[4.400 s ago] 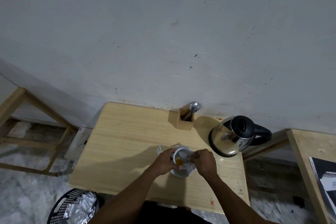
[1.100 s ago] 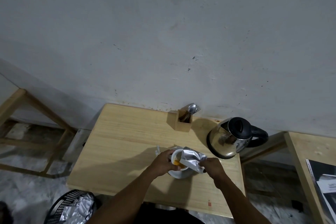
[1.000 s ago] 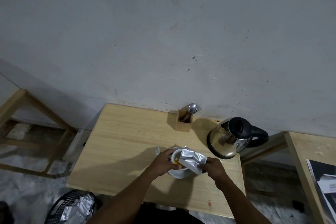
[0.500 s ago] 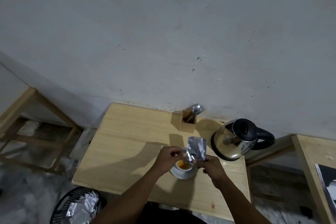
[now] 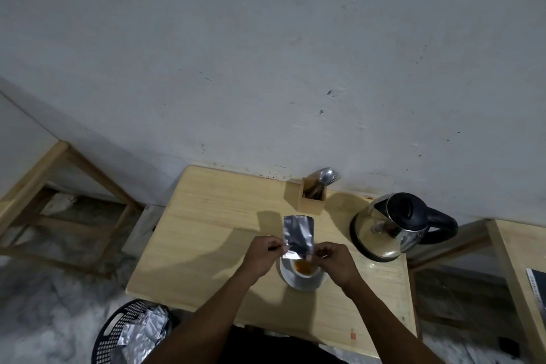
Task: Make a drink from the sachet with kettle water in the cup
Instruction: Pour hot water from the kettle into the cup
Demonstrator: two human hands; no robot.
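Note:
A silver foil sachet (image 5: pixel 298 234) stands upright over a white cup (image 5: pixel 305 269) that holds orange powder or liquid and rests on a white saucer (image 5: pixel 301 283). My left hand (image 5: pixel 260 255) pinches the sachet's lower left corner. My right hand (image 5: pixel 335 258) pinches its lower right corner. Both hands hover just above the cup. A steel kettle (image 5: pixel 390 224) with a black lid and handle stands to the right on the wooden table (image 5: pixel 206 233).
A wooden holder (image 5: pixel 311 199) with spoons and a fork stands at the table's back by the wall. A black basket (image 5: pixel 131 332) with several foil sachets sits on the floor at the lower left. Another wooden table (image 5: pixel 523 248) is at the right.
The sachet went from lying tilted over the cup in my right hand to standing upright, held by both hands. My left hand let go of the cup and took the sachet's corner.

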